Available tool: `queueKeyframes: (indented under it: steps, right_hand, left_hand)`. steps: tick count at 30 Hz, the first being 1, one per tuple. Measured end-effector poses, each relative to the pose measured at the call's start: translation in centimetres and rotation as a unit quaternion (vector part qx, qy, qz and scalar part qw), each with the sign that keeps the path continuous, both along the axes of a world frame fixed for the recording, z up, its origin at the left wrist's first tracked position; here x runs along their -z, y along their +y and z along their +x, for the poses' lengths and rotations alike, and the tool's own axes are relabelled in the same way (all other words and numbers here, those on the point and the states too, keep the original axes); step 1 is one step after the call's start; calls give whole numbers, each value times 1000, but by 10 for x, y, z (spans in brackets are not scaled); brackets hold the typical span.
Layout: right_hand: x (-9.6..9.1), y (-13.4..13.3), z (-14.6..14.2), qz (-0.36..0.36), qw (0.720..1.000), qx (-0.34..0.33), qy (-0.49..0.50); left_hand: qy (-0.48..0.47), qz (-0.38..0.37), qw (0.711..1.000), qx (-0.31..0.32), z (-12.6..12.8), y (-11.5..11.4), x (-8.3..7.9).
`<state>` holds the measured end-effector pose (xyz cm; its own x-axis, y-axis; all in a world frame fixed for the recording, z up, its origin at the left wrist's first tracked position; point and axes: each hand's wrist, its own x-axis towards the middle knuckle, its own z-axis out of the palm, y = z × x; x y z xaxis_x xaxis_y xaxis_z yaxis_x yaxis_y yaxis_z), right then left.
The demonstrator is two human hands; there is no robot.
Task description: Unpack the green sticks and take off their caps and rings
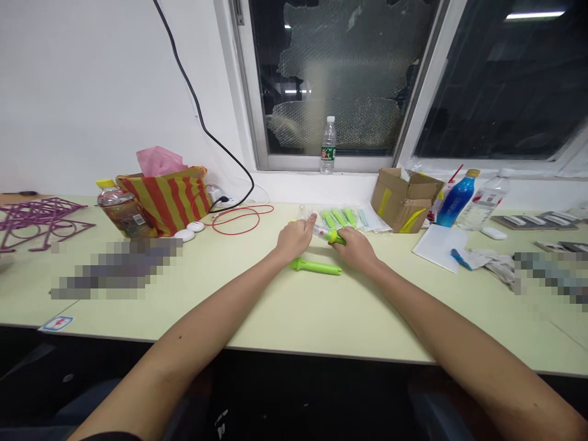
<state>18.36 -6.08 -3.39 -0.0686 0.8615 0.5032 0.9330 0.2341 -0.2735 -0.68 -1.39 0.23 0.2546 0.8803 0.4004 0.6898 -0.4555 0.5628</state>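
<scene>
Just above the table my left hand (294,239) and my right hand (356,246) share one slim stick-shaped item, the clear-and-green tube (325,233). My left fingers close around its clear plastic end, with the thumb up. Its bright green end is gripped in my right fingers. Below it on the table lies a loose green plastic handle-like piece (319,267), wider at its left end. Several green pieces in clear wrapping (340,217) lie just beyond my hands. Small clear parts (305,211) stand behind my left hand, partly hidden by it.
A cardboard box (399,199), a blue bottle (456,199) and a clear bottle (484,201) are at back right. White paper (438,247) and a glove (491,263) lie right. Left are a striped bag (169,199), a drink bottle (126,211), a red cable (236,229) and purple frames (41,220).
</scene>
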Motion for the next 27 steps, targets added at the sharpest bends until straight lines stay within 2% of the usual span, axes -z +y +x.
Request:
queueKeyframes:
  steps: [2,5,9,12,14,16,20,23,27]
  right_hand:
    - [-1,-1,0,-2,1000,-2,-10]
    - [-2,0,5,-5,1000,-2,-11]
    - [0,3,16,-26,999,-28,12]
    - [0,6,19,-35,998,-44,28]
    - [0,7,17,-33,998,-41,37]
    - [-1,7,12,-31,998,-33,42]
    - [-4,5,3,-17,999,-21,40]
    - [-5,3,-2,2,1000,-7,20]
    - [-6,3,-2,8,1000,6,-18]
  left_hand:
    - [9,-7,1000,18,-2,5,-1]
    - [3,-18,994,108,-6,12,-2]
    - [-8,-3,972,236,-9,16,0]
    - [-25,10,961,276,-7,13,2]
    - [-45,-2,962,270,-4,11,3]
    - [-84,-49,965,244,0,10,3]
    - [-173,-163,963,126,3,10,1]
    - [-132,-175,974,52,-2,11,-3]
    - [-61,-128,989,37,-6,11,-10]
